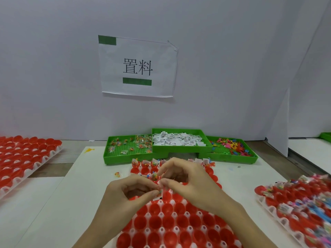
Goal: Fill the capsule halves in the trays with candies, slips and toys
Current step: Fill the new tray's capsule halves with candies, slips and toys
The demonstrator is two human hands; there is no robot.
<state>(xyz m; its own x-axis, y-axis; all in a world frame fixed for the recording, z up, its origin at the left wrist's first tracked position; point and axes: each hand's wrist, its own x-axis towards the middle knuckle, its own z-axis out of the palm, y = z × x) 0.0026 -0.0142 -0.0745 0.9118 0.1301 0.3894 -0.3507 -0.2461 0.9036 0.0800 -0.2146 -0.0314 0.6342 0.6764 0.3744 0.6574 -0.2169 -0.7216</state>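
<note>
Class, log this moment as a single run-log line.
stage: filling | left hand: pinching candy packet with slip | right hand: pinching same packet | place: above middle tray | far row filled, near halves empty

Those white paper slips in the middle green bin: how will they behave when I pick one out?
The paper slips look thin and flat, so probably very light and floppy. They lie heaped and overlapping in the middle green bin, so several may lift together. Likely needs a fingertip pinch, as both hands are using now.

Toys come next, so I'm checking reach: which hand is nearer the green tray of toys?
Right. The right hand is just in front of the toy tray, slightly left of it; the left hand sits farther left and nearer the person.
</note>
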